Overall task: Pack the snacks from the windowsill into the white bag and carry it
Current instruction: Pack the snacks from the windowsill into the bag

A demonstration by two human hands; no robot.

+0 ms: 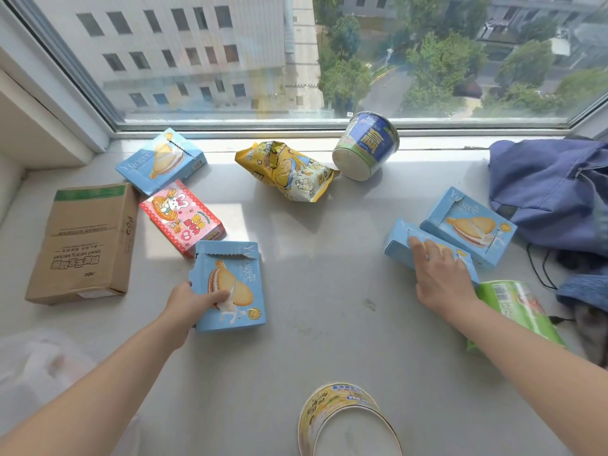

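Snacks lie scattered on the white windowsill [316, 291]. My left hand [190, 304] grips the lower left edge of a light blue biscuit box [230, 287], thumb across its front. My right hand [437, 274] rests on a second blue biscuit box [399, 243], fingers spread over its top. Two more blue boxes lie at the back left [161, 161] and at the right [467, 227]. A pink rabbit box [182, 217], a yellow snack bag [289, 172] and a blue noodle cup [365, 144] on its side lie farther back. The white bag [39, 363] sits blurred at lower left.
A brown cardboard box [85, 243] lies at the left. A green can [513, 314] lies under my right forearm, and a yellow cup [345, 419] stands at the near edge. A blue cloth bag [552, 192] with cords fills the right end. The window glass runs along the back.
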